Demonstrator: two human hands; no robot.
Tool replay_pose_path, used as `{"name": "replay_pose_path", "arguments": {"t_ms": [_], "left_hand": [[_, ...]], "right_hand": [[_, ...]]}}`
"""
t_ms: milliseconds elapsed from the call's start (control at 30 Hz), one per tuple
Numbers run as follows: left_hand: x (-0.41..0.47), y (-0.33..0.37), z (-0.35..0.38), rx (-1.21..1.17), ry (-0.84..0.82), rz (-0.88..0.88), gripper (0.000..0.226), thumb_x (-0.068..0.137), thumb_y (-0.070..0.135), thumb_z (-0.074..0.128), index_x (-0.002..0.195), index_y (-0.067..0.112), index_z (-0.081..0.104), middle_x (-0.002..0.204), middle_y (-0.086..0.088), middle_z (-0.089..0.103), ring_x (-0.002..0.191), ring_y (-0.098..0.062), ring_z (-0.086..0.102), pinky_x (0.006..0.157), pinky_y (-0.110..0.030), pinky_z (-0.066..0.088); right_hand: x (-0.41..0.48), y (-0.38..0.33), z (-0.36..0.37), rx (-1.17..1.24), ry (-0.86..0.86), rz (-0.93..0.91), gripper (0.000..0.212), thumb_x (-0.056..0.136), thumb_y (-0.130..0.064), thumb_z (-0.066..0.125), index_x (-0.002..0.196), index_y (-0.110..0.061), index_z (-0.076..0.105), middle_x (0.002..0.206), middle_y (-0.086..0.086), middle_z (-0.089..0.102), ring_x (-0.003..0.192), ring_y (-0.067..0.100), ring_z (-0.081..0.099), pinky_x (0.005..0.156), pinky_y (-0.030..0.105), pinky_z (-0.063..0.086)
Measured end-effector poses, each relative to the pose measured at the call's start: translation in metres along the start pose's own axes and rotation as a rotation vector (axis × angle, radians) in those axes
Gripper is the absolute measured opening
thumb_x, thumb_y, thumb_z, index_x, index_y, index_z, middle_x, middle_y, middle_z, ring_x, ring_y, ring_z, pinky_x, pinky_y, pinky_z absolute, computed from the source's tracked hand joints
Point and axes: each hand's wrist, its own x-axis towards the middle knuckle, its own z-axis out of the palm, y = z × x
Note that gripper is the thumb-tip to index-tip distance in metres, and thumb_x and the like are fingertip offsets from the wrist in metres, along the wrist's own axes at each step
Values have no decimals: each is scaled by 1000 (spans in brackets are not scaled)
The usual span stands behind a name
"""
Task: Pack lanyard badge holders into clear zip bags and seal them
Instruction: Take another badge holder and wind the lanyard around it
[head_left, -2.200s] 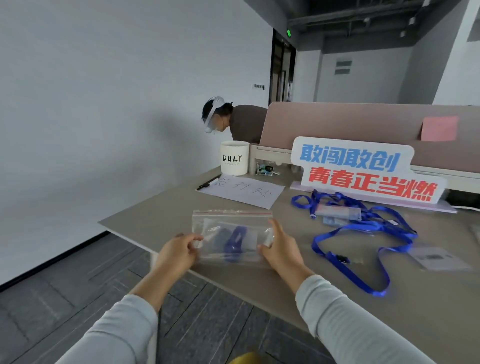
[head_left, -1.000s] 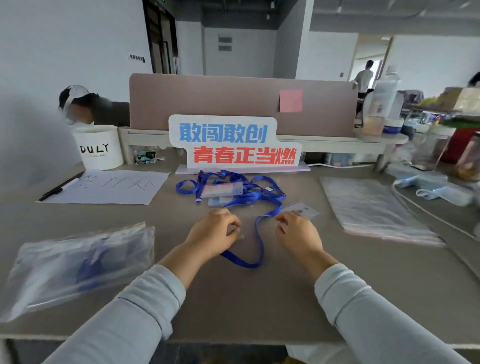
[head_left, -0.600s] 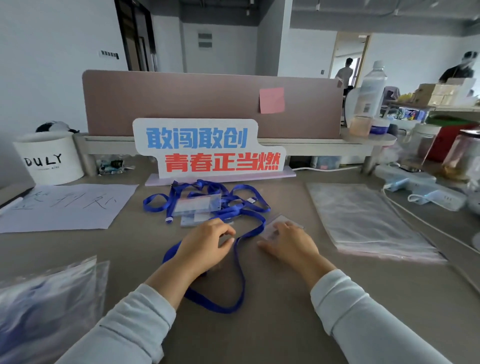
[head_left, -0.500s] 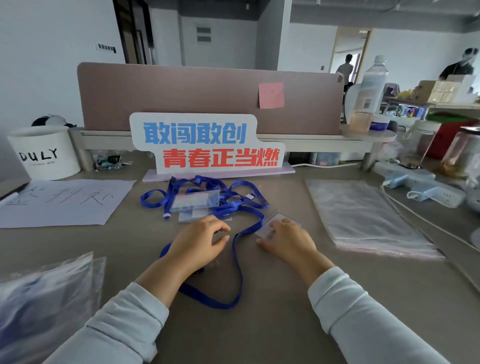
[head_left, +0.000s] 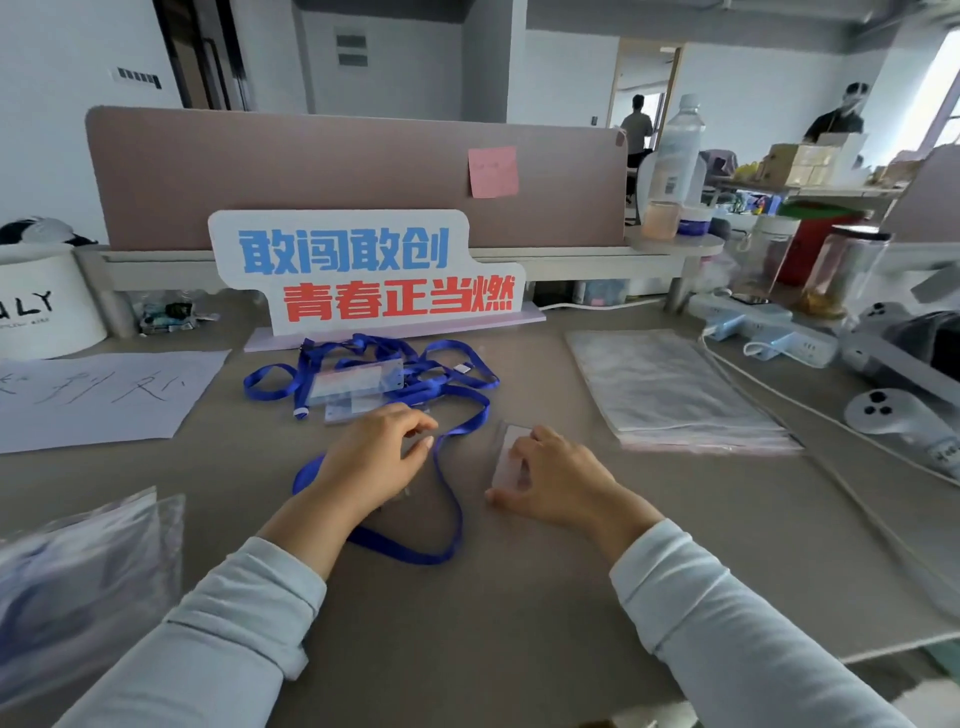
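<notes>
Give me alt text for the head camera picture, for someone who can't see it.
Two hands work at a grey table: the left hand rests on a blue lanyard, the right hand curls over a clear badge holder. A stack of empty zip bags lies to the right, a filled bag at the near left, more lanyards behind.
</notes>
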Motion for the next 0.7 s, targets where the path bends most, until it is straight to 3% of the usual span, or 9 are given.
{"name": "replay_pose_path", "arguments": {"t_ms": [100,200,367,567,700], "left_hand": [[-8,18,0,-5,2,63,24,90,16,55,113,19,64,112,6,64,101,-9,59,83,-19,44],[-23,35,0,30,-4,126,26,92,14,52,113,20,65,113,6,65,101,-10,59,84,-23,46],[-56,54,-4,95,20,115,27,93,11,48,114,19,64,113,6,65,98,-12,59,79,-19,40],[-97,67,-6,94,6,74,27,94,12,46,112,19,64,114,5,64,90,-12,61,76,-28,49],[-116,80,-10,92,-2,65,27,95,14,45,113,19,63,114,6,63,80,-8,57,70,-25,47]], "right_hand": [[-18,3,5,25,16,-13,60,76,-62,58,116,-18,53,115,3,50,102,26,55,83,31,43],[-39,6,6,52,-3,-28,55,76,-62,58,115,-23,53,114,0,50,102,23,55,86,31,44],[-88,12,-4,140,-38,-96,51,70,-62,66,103,-24,59,107,-5,54,96,15,55,87,28,44],[-148,15,-8,149,-128,-207,73,61,-51,80,123,-29,48,119,-10,47,102,10,48,91,27,43],[-167,16,-6,87,-58,-254,62,70,-34,78,125,-25,52,121,-4,52,104,13,50,88,21,38]]}}
